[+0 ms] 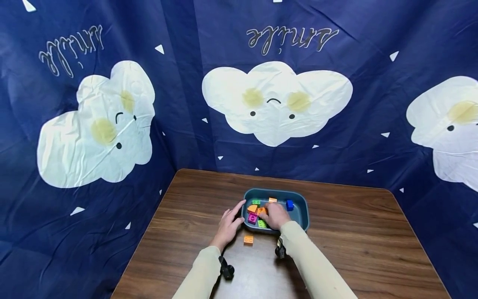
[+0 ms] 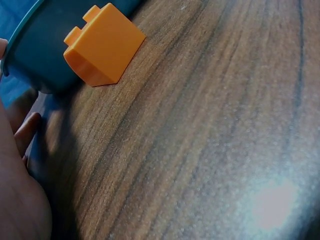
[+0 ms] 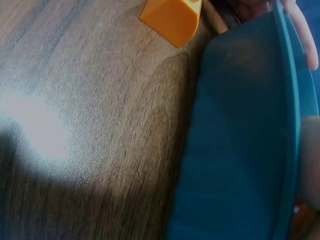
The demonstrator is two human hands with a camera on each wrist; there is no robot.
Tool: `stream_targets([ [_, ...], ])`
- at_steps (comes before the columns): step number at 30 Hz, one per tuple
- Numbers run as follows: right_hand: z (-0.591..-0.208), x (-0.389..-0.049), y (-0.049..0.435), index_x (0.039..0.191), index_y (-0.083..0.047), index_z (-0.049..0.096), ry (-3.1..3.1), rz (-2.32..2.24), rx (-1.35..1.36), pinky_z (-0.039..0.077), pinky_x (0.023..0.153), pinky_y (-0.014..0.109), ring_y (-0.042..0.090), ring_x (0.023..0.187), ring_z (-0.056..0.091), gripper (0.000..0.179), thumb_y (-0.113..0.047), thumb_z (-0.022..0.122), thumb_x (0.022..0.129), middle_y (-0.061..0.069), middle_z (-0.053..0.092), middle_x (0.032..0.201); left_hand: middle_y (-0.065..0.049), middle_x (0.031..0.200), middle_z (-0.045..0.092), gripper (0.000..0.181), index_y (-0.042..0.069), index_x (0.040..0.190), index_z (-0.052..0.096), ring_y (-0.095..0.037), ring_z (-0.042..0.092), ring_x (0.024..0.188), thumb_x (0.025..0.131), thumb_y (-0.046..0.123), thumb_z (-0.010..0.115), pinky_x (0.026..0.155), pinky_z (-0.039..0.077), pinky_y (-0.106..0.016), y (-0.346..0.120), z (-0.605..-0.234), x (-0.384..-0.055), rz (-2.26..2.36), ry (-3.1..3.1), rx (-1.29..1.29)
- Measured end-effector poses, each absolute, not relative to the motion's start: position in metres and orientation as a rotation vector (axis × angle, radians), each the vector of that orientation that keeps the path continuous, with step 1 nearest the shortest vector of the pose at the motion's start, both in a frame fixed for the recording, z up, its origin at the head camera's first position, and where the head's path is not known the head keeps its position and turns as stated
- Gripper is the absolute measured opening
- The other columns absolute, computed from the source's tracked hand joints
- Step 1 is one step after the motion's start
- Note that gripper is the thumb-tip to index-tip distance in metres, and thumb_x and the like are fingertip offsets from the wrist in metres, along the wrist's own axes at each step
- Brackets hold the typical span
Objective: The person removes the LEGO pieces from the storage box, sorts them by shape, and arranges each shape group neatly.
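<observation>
A dark teal bin holds several toy bricks. My right hand reaches down into it, thumb and forefinger around an orange brick; its fingertips are partly hidden. Close by lie a magenta brick, an orange curved piece and a lime green brick. At the bin's left side is my left hand, thumb and forefinger spread and reaching the rim. On the table in front of the bin sits another orange brick with a slanted side, apart from both hands.
Inside the bin there are also a blue brick, a green brick and an orange brick near the back wall. The wooden table runs back to a dark blue curtain with white clouds.
</observation>
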State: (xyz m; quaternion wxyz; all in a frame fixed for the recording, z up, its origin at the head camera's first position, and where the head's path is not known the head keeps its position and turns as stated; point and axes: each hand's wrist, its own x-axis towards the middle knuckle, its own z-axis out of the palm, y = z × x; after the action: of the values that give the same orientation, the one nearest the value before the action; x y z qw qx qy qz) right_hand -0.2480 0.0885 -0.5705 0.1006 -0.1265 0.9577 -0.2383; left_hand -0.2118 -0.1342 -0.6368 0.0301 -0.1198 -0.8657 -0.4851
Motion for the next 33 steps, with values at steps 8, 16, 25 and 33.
stream_targets([
  [8, -0.567, -0.247, 0.089, 0.118, -0.002, 0.073, 2.813, -0.757, -0.390, 0.056, 0.088, 0.047, 0.026, 0.097, 0.065, 0.035, -0.025, 0.080, 0.093, 0.013, 0.069, 0.111, 0.001, 0.161, 0.049, 0.067, 0.036, 0.160, 0.045, -0.032, 0.045, 0.149, 0.097, 0.019, 0.057, 0.125, 0.014, -0.061, -0.134, -0.638, -0.212, -1.499, -2.655, -0.373],
  [16, -0.568, -0.245, 0.095, 0.109, -0.004, 0.072, 2.831, -0.834, -0.390, 0.055, 0.087, 0.043, 0.024, 0.096, 0.055, 0.026, -0.012, 0.083, 0.087, 0.010, 0.060, 0.106, 0.001, 0.161, 0.049, 0.067, 0.035, 0.160, 0.045, -0.030, 0.045, 0.149, 0.097, 0.018, 0.057, 0.125, 0.014, -0.061, -0.134, -0.640, -0.213, -1.501, -2.648, -0.378],
  [25, -0.565, -0.239, 0.109, 0.115, -0.003, 0.069, 2.896, -0.993, -0.497, 0.058, 0.080, 0.043, 0.020, 0.086, 0.062, 0.035, -0.009, 0.086, 0.085, 0.009, 0.071, 0.103, 0.001, 0.160, 0.050, 0.065, 0.036, 0.160, 0.046, -0.035, 0.044, 0.149, 0.097, 0.021, 0.057, 0.124, 0.015, -0.063, -0.134, -0.638, -0.212, -1.508, -2.658, -0.368],
  [33, -0.558, -0.228, 0.118, 0.125, -0.003, 0.073, 2.913, -0.991, -0.532, 0.053, 0.086, 0.045, 0.024, 0.097, 0.060, 0.034, -0.010, 0.080, 0.092, 0.011, 0.067, 0.113, 0.002, 0.162, 0.048, 0.065, 0.033, 0.161, 0.045, -0.033, 0.043, 0.149, 0.099, 0.020, 0.056, 0.125, 0.013, -0.062, -0.133, -0.636, -0.211, -1.502, -2.666, -0.359],
])
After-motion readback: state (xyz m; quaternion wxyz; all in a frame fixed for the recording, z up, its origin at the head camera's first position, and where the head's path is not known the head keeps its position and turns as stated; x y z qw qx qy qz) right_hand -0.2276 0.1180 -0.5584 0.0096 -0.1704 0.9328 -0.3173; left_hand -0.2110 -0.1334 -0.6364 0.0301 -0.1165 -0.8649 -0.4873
